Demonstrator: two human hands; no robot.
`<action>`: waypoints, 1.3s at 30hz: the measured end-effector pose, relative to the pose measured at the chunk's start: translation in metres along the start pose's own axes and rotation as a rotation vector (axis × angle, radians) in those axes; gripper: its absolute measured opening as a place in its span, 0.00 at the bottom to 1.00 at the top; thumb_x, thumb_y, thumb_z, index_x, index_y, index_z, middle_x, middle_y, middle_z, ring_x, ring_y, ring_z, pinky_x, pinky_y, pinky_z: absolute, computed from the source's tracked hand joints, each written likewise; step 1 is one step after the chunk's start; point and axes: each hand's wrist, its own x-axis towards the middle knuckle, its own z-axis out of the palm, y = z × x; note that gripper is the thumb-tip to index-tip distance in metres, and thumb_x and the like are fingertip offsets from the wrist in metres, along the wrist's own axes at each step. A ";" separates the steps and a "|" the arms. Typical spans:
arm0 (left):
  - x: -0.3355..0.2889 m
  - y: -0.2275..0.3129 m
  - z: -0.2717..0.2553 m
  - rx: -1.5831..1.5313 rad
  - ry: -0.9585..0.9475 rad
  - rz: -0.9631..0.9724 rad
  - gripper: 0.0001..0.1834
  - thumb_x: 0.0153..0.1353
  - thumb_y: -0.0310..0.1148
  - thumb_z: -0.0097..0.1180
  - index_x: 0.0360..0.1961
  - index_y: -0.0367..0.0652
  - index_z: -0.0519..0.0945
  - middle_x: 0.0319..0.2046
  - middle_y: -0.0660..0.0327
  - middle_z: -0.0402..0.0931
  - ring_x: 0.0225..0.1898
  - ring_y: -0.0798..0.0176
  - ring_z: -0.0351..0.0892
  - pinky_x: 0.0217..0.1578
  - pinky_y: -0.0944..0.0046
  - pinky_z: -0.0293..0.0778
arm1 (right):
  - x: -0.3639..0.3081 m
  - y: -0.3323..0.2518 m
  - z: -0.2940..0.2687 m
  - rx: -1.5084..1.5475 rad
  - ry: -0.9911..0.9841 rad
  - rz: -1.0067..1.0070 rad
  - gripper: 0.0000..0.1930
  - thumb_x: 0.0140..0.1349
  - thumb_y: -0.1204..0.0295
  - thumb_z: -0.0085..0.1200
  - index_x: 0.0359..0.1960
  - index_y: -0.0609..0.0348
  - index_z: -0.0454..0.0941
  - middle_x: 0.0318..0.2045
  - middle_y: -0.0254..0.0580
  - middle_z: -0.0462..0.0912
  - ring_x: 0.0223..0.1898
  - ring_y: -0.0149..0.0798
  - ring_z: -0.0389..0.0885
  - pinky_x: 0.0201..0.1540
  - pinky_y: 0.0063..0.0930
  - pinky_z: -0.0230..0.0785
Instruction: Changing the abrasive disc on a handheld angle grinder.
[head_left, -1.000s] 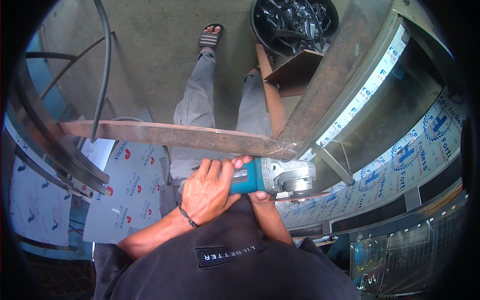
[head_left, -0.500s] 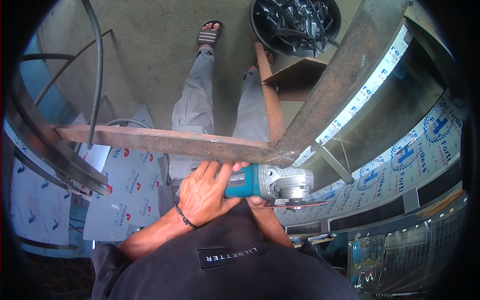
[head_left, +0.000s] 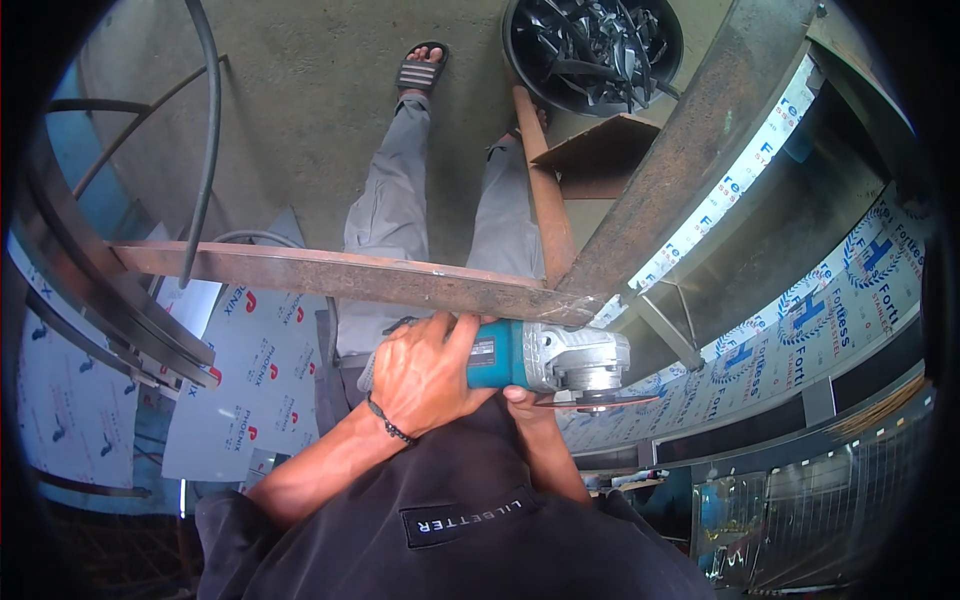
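1. Currently, left hand point(head_left: 425, 365) is clasped over the blue body of an angle grinder point(head_left: 498, 360), palm down, fingers bent across it. Dark bracelet point(head_left: 398, 430) at the wrist.
2. Right hand point(head_left: 530, 408) comes in from below, thumb against the near side of the grinder, just beside the disc. Remaining fingers hidden by the tool; cannot tell how far they wrap round.
3. Grinder location: in front of the waist, lying crosswise, metal gear head point(head_left: 590, 350) to the right. Thin disc point(head_left: 635, 401) on the near side of the head, seen almost edge-on.
4. Change over the last half second: left hand has turned a little and slid rightward along the body; a grey-and-black patch point(head_left: 400, 325) now shows beyond its knuckles (not identified). Grinder itself has shifted only slightly.
5. Interpretation: probably a change of grip, not contact work. Disc faces away from the bar and no sparks are visible.
6. Just beyond the grinder: rusty flat bar point(head_left: 370, 280), its right end meeting a thick rusty beam point(head_left: 700, 150). Gear head lies just beside that joint; contact cannot be judged.
7. Farther out: brown cardboard point(head_left: 600, 150) beside the beam, black tub point(head_left: 524, 80) of dark scraps point(head_left: 600, 50) on the floor, film-covered sheet point(head_left: 260, 380) at left, grey cable point(head_left: 207, 130) hanging across the bar.
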 end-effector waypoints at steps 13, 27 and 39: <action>-0.004 0.005 -0.002 0.029 -0.078 -0.136 0.36 0.33 0.45 0.78 0.44 0.39 0.79 0.34 0.49 0.81 0.31 0.45 0.85 0.30 0.48 0.80 | -0.008 -0.139 0.009 -0.878 0.086 -0.682 0.23 0.55 0.59 0.71 0.42 0.63 0.75 0.37 0.46 0.79 0.40 0.42 0.76 0.47 0.35 0.67; -0.002 0.008 -0.003 0.010 -0.081 -0.154 0.38 0.32 0.44 0.78 0.47 0.40 0.79 0.35 0.48 0.81 0.32 0.44 0.86 0.31 0.48 0.80 | 0.005 -0.092 0.001 -0.196 0.139 -0.591 0.18 0.63 0.58 0.65 0.30 0.55 0.70 0.23 0.36 0.70 0.28 0.32 0.63 0.36 0.30 0.59; -0.005 0.011 -0.003 0.001 -0.108 -0.165 0.39 0.32 0.43 0.79 0.48 0.41 0.78 0.35 0.48 0.81 0.32 0.43 0.86 0.31 0.47 0.80 | 0.010 -0.119 -0.006 -0.336 0.081 -0.644 0.17 0.60 0.61 0.67 0.28 0.58 0.73 0.22 0.37 0.73 0.26 0.33 0.67 0.36 0.31 0.59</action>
